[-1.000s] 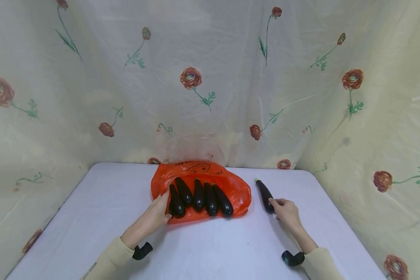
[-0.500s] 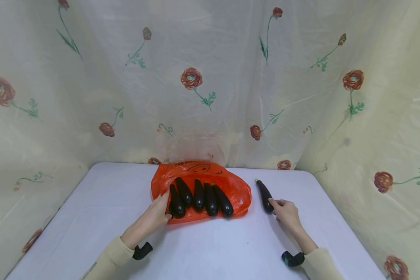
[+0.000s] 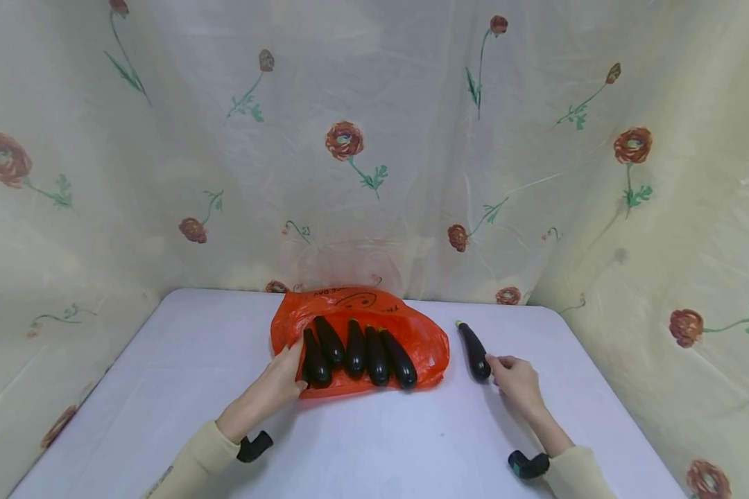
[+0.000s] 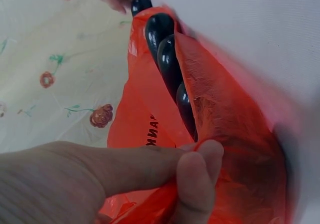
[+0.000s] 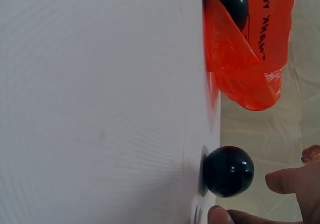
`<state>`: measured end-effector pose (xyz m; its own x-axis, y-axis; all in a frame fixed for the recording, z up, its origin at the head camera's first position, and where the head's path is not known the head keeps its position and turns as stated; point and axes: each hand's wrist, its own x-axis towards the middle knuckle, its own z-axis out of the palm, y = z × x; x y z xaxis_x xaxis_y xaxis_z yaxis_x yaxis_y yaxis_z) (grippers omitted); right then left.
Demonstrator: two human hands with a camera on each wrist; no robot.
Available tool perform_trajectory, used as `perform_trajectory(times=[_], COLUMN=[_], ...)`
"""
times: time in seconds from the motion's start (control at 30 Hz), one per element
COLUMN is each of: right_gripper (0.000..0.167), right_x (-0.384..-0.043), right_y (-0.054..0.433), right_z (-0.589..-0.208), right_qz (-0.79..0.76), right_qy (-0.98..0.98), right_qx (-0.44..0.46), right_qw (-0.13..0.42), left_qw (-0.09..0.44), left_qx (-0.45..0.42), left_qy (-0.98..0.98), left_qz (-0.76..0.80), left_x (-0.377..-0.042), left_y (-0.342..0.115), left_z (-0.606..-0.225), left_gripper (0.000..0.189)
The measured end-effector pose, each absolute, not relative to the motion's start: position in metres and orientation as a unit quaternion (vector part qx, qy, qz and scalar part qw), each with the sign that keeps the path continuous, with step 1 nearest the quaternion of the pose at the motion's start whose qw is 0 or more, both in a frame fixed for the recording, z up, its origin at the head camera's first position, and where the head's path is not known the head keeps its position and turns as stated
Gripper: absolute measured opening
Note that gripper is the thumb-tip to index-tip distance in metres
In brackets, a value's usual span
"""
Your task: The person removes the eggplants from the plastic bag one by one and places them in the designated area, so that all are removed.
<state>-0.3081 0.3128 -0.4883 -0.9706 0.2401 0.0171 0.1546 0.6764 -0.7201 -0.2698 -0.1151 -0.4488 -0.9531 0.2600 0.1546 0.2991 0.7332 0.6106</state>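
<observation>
Head view, mid-frame: we see the left hand [image 3: 277,380] pinching the red bag [image 3: 429,346], five eggplants [image 3: 355,350] showing inside. Right of centre: right hand [image 3: 518,382], fingers spread beside a lone eggplant [image 3: 474,351] on the counter [image 3: 374,443].

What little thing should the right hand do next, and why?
I'd guess the right hand should lift away from the single eggplant, because that one rests on the table and the fingertips in view stand apart from it, while other eggplants lie in the red bag.
</observation>
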Motion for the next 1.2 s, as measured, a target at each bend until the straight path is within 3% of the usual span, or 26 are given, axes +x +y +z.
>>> perform_trajectory(times=[1.2], right_gripper=[0.049], right_x=[-0.309], right_y=[0.3], right_z=[-0.464], right_qz=[0.348], right_qy=[-0.925], right_qx=[-0.087], right_qw=[0.129], left_qw=[0.023], left_qx=[-0.139], left_qy=[-0.934], left_qz=[-0.329], left_x=[-0.27], left_y=[-0.113], left_z=[-0.447], left_gripper=[0.083])
